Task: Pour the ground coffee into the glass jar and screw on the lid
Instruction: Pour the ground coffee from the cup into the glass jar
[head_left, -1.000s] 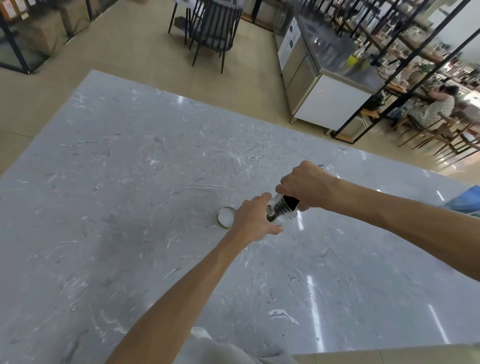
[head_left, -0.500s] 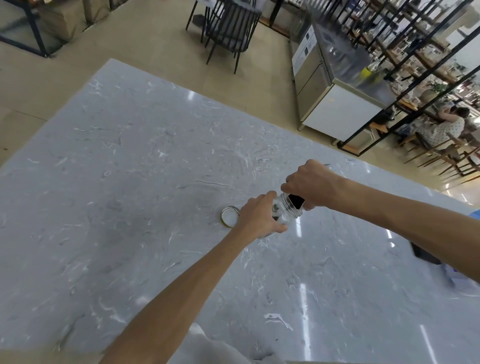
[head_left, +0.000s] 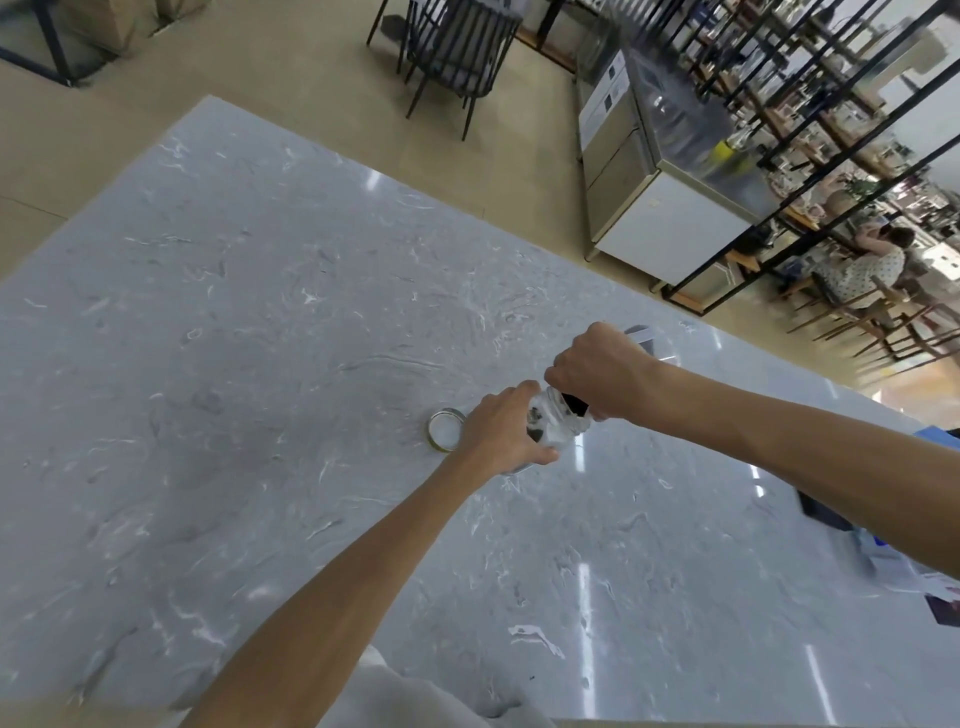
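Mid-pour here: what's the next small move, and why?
Probably keep tipping the dark container over the jar. The right hand holds it at the jar's mouth, the left hand steadies the jar, only a little coffee shows inside, and the lid lies on the table.

Grey marble table (head_left: 260, 322); beige floor (head_left: 291, 78); black chairs (head_left: 452, 47) at 12 o'clock; steel counter (head_left: 670, 218), black shelving (head_left: 810, 104), possibly café seating, at 2 o'clock.
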